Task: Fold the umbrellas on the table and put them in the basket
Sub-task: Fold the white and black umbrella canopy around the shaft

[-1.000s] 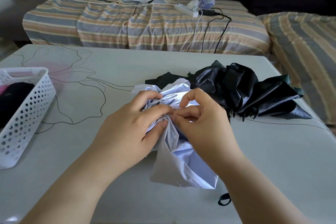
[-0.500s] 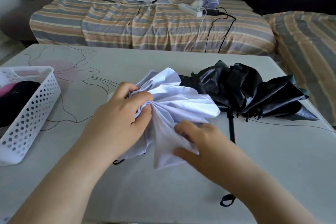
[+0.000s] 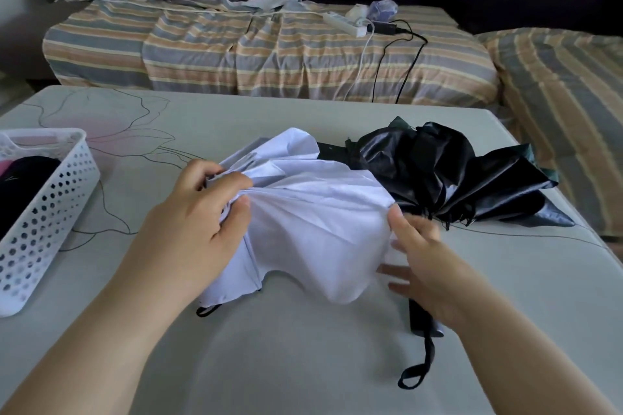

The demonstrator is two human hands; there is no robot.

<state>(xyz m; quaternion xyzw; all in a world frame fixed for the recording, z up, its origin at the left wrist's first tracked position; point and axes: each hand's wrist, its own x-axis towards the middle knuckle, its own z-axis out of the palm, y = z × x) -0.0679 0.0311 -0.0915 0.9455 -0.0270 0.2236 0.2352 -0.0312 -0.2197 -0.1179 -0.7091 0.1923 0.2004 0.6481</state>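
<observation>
Now, umbrella in hand: a pale lilac-white fabric folding umbrella (image 3: 313,222) lies collapsed near the middle of the grey-green table (image 3: 337,357), its canopy spread loose between both hands.
Left hand: the left hand (image 3: 205,216) grips a gathered bunch of canopy folds, fingers and thumb curled tight round the cloth.
Right hand: the right hand (image 3: 424,259) is blurred; its fingers look fairly straight and spread, lying on the canopy's right edge and pressing rather than pinching.
Second umbrella: a crumpled black glossy umbrella (image 3: 448,178) lies just behind, touching the pale one, not yet folded.
Basket: a white perforated plastic basket (image 3: 43,212) sits at the table's left edge, well apart, with dark and pink items already inside.
Handling: the cloth is probably thin, light, soft and slippery, so pleats slip out unless pinned; the ribs beneath are likely stiff but bendable. Best hold seems to be the bunched pleats near the ribs, with the other hand smoothing each panel flat.
Change: half a second ago the right hand lay lower on the front panel; it has moved out to the right edge, and the canopy is stretched wider.
</observation>
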